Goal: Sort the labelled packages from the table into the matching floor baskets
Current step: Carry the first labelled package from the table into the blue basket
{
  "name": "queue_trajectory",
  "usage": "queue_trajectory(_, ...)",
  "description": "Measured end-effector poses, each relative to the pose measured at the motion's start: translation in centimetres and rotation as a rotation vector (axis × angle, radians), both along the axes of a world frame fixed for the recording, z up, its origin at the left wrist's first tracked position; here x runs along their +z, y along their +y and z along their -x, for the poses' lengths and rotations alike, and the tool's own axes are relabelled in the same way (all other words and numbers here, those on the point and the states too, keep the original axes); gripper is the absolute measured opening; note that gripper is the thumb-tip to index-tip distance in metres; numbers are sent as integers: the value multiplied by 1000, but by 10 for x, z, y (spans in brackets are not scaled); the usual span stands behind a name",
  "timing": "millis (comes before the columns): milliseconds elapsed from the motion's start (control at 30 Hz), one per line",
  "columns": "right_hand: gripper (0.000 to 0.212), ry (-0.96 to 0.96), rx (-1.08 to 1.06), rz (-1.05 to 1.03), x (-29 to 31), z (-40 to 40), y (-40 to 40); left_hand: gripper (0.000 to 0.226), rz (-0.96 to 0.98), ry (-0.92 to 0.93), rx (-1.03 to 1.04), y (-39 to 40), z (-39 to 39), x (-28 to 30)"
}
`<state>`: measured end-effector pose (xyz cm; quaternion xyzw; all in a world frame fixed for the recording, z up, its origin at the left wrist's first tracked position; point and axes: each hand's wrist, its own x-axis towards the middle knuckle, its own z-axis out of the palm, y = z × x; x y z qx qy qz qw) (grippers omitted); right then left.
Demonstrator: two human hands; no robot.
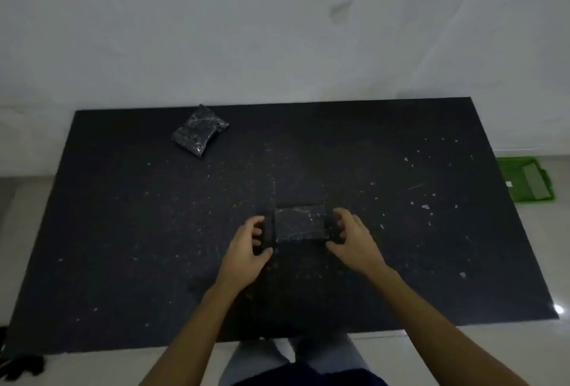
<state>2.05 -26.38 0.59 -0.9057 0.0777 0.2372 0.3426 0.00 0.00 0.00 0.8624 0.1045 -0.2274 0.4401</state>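
A dark plastic-wrapped package [299,224] lies near the middle of the black table [154,231]. My left hand [251,245] grips its left end and my right hand [351,239] grips its right end, fingers curled around the edges. No label shows on it in this dim light. A second dark crinkled package [200,129] lies at the table's far left, apart from both hands. A green basket [527,180] stands on the floor past the table's right edge.
White specks and scraps dot the table's right half. A pale wall stands behind the table. Dark objects [18,364] lie on the floor at the lower left. My legs show below the table's near edge.
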Motion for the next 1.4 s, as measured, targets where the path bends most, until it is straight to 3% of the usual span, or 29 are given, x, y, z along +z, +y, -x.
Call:
queue_trajectory(133,91,108,162,12,-6,-30,0,93,20,95,5,-13,-23,-4)
queue_trajectory(467,104,160,299,7,-32,-51,-2,94,26,144,-22,-22,-33,-23)
queue_trajectory(667,89,101,329,-28,-40,-49,-1,100,21,182,-70,-21,-32,-24)
queue_trajectory(867,87,42,300,-173,-40,-49,-12,107,32,176,-133,-19,-29,-22)
queue_trajectory(1033,86,117,202,-260,-24,-50,-18,114,74,122,-161,-18,-21,-15)
queue_trajectory(1233,41,318,184,-537,9,-60,-30,90,127,-154,-118,-15,-18,5)
queue_trajectory(1300,45,369,137,-590,18,-63,-29,73,146,-218,-88,-14,-19,16)
queue_trajectory(1400,60,374,61,-570,28,-65,-25,50,212,-145,-28,-14,-22,36)
